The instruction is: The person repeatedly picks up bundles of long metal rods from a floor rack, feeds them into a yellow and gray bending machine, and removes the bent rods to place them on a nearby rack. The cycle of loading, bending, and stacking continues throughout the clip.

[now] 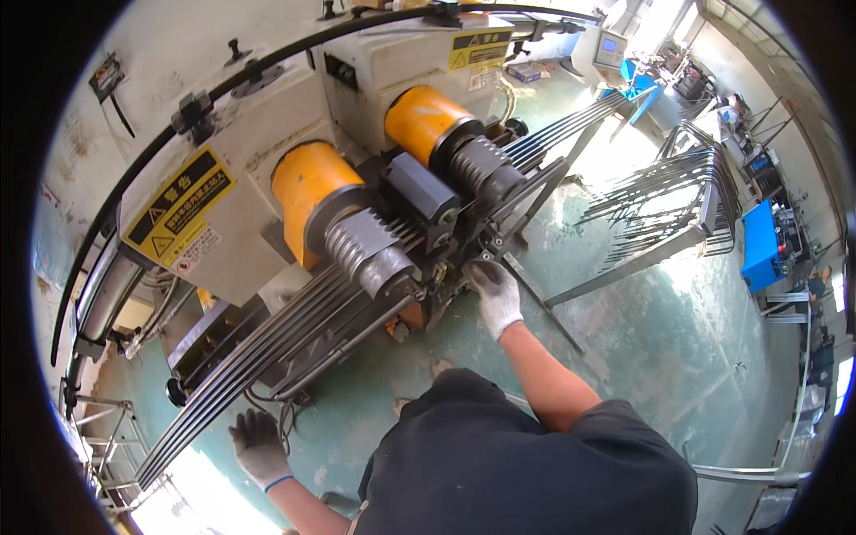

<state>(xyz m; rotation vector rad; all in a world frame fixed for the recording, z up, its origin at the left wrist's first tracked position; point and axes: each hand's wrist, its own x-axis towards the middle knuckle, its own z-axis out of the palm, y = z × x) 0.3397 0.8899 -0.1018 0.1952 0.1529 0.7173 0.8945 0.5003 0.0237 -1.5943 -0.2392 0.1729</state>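
My left hand, in a grey-white glove with dark fingers, is open beside the near ends of several long dark metal rods. A gap shows between it and the rods. The rods run side by side through the bending machine, below its two ribbed metal rollers with orange housings. At the machine's middle, my gloved right hand is closed against small metal parts beneath the dark central block. Its fingertips are partly hidden, and what they grip cannot be made out.
A rack with many bent dark rods stands on the green floor to the right. Slanted legs of the rod support stand near my right hand. Farther right is a blue machine. A control panel stands at the far end.
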